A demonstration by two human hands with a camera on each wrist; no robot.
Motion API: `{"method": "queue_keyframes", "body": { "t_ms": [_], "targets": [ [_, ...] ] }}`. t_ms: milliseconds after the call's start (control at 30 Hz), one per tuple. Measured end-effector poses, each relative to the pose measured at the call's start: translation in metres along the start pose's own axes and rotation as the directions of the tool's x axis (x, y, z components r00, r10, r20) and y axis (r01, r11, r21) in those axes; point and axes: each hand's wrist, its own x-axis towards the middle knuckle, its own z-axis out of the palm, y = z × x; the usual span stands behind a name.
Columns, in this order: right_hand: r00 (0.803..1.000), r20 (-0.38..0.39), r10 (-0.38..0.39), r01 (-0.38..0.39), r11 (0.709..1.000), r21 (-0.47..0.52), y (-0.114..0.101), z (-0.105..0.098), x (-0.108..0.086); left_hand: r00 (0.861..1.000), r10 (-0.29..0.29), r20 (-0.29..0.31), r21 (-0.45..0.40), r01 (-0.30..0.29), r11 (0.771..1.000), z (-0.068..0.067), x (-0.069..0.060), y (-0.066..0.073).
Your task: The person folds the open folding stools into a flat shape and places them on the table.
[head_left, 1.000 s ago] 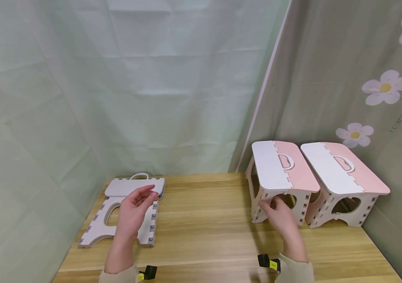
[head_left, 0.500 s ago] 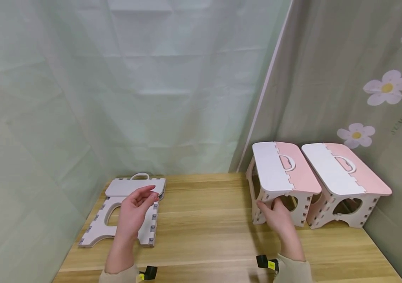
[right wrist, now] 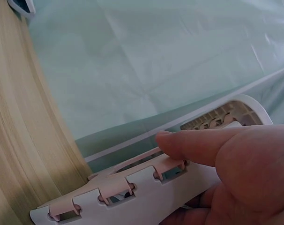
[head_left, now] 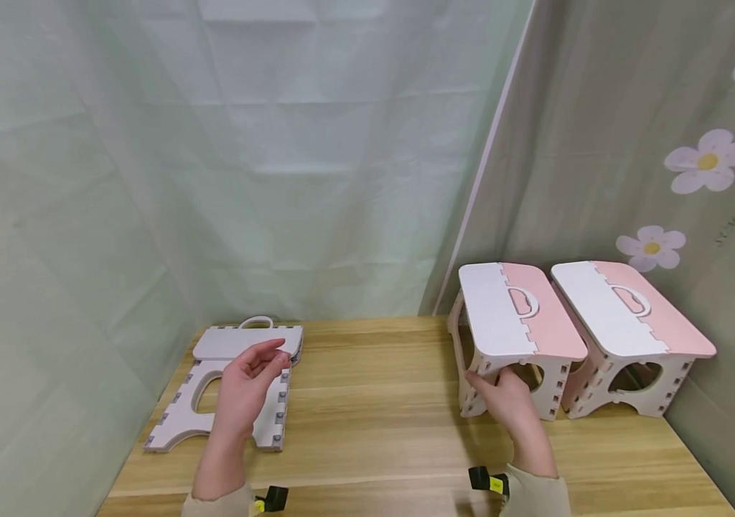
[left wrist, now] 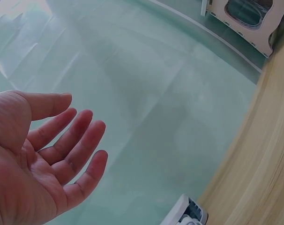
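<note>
A pink-and-white folding step stool [head_left: 493,309] stands unfolded at the right of the table. My right hand [head_left: 511,402] grips its near side panel, with the thumb over the hinged left edge and fingers in the cut-out. In the right wrist view the thumb [right wrist: 193,143] lies on the panel edge, while the other fingers are mostly hidden beneath. My left hand [head_left: 242,391] hangs above a folded white stool [head_left: 270,416] lying flat at the left. Its fingers are loosely bent around nothing, as the left wrist view of the hand [left wrist: 43,159] shows.
A second unfolded pink-and-white stool [head_left: 606,309] stands close at the right of the gripped one. Pale green curtains [head_left: 316,179] hang behind the wooden table [head_left: 367,431], and a flowered curtain [head_left: 600,143] is at the right.
The gripped stool has shifted slightly toward me and a little left, its top now lower in the head view. My right hand moved with it; the left hand stays still.
</note>
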Motion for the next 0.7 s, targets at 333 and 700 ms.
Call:
{"method": "queue_keyframes", "body": {
  "t_ms": [333, 700],
  "targets": [
    [0.998, -0.012, -0.058, 0.058, 0.998, 0.006, 0.0012, 0.0026, -0.0014, 1.000, -0.012, 0.020, 0.022, 0.012, 1.000, 0.0014, -0.0018, 0.0012],
    [0.998, -0.006, -0.058, 0.058, 0.998, 0.009, 0.0022, 0.0031, -0.0007, 0.999, -0.023, 0.023, 0.025, 0.022, 0.999, 0.0025, -0.0017, 0.0015]
  ]
}}
